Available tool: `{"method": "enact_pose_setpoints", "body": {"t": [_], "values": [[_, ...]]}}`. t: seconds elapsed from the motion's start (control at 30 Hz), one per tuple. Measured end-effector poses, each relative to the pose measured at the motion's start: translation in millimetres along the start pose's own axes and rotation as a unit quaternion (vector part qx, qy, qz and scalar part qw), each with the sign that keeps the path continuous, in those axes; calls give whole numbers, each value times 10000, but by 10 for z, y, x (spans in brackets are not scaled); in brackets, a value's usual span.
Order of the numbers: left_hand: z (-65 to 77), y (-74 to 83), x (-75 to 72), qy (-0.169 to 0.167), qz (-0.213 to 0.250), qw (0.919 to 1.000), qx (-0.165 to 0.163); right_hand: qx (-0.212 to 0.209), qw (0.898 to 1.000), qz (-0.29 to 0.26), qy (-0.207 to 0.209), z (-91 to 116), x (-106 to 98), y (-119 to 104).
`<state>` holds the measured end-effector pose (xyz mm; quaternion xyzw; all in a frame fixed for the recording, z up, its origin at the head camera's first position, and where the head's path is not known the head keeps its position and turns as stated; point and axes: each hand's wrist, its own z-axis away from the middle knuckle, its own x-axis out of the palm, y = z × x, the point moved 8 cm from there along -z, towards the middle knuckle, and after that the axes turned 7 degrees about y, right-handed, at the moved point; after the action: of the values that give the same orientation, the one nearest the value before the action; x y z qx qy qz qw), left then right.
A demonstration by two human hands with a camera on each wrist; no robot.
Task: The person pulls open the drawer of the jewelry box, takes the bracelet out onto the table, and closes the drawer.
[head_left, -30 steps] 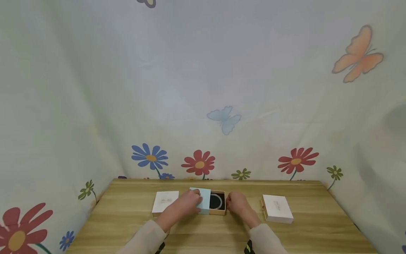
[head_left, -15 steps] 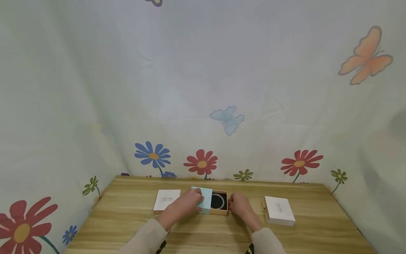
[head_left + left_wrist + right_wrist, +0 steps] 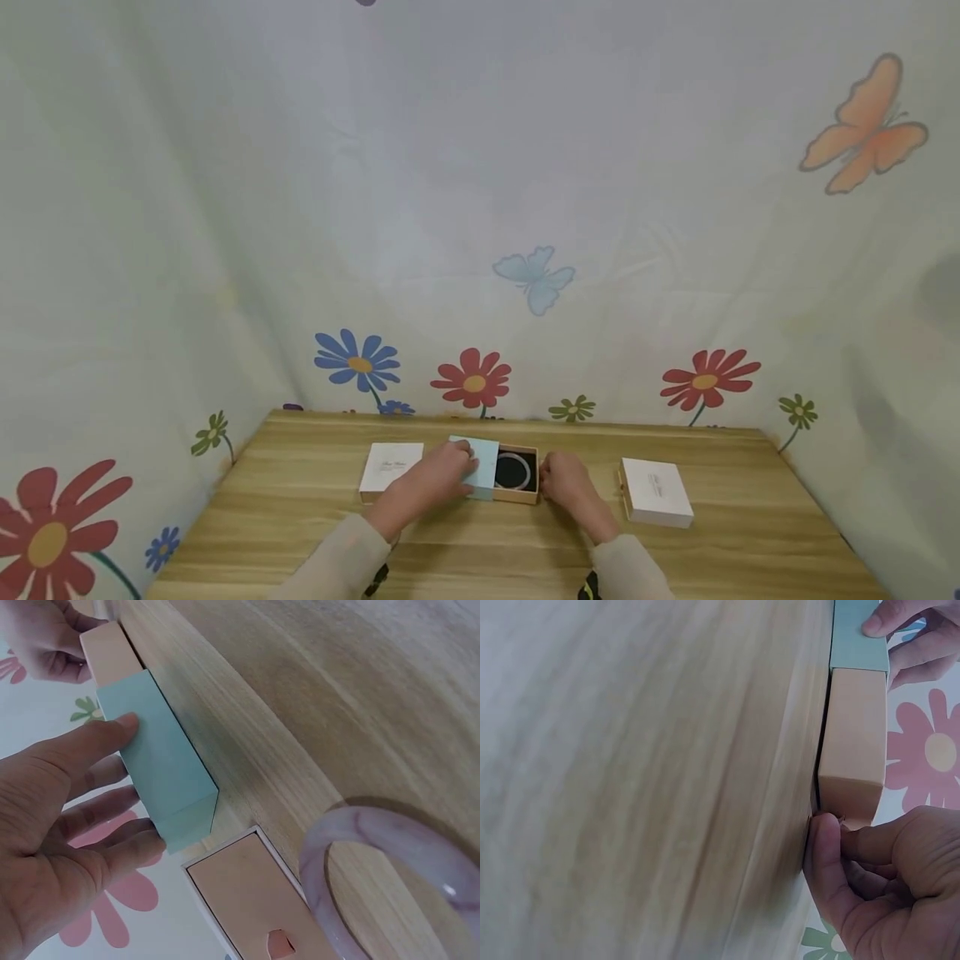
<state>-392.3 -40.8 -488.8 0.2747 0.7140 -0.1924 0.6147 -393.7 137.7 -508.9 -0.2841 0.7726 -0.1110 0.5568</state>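
A light-blue drawer box lies on the table in the head view. My left hand [image 3: 433, 479] grips its blue sleeve [image 3: 484, 468], thumb on the near side in the left wrist view. From the sleeve's right side the tan drawer [image 3: 517, 497] sticks out. A pale bangle [image 3: 528, 473] lies in it on black padding [image 3: 512, 472]. My right hand [image 3: 567, 483] is at the drawer's outer end, thumb and forefinger [image 3: 826, 844] pinching a pull tab there that they mostly hide.
White boxes stand left [image 3: 392, 468] and right [image 3: 657, 492] on the wooden table [image 3: 487, 558]. In the left wrist view, a marbled bangle [image 3: 319, 881] shows close up near a tan drawer front [image 3: 251, 885]; I cannot tell whether it is worn. A flowered cloth [image 3: 600, 333] hangs behind.
The drawer has slid a little farther right out of the blue sleeve, and more of the bangle shows. My right hand has moved slightly right with it; my left hand keeps its grip.
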Motion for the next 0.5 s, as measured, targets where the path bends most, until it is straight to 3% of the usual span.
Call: {"method": "enact_pose_setpoints", "body": {"t": [0.33, 0.5], "values": [[-23, 8, -49, 63, -210, 9996, 183, 218, 9994, -200, 165, -17, -31, 42], [-14, -15, -23, -70, -83, 9999, 102, 497, 9971, -545, 171, 14, -2, 104]]}}
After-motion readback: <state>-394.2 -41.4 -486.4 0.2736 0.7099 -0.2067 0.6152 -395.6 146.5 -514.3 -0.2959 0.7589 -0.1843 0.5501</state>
